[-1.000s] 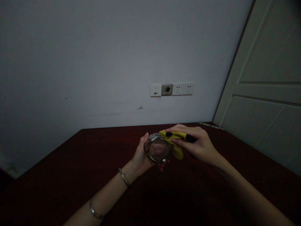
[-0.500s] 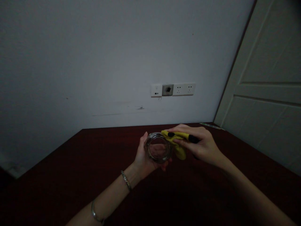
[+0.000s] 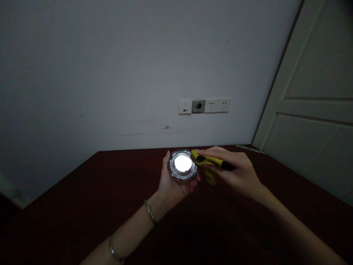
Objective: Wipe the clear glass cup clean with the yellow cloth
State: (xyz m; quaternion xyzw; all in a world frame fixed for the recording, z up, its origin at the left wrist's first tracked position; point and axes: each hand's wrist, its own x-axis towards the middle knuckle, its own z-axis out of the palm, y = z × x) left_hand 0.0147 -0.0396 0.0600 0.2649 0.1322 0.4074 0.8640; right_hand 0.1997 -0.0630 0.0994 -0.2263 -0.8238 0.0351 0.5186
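My left hand [image 3: 172, 184] is closed round a clear glass jar [image 3: 182, 165], held above the dark red table [image 3: 82, 206] with its round end tilted toward me and glaring white with reflected light. My right hand [image 3: 237, 173] pinches a yellow cloth with black spots [image 3: 206, 163] and presses it against the jar's right side. A bracelet and a bangle sit on my left wrist and forearm.
A white wall stands behind the table with a row of sockets and a switch [image 3: 204, 106]. A pale panelled door [image 3: 311, 103] rises at the right. A thin strip lies at the table's far right corner [image 3: 249, 148].
The jar has tilted and risen a little, and its end now reflects bright light. Both hands have shifted slightly upward and to the right with the cloth still against the jar.
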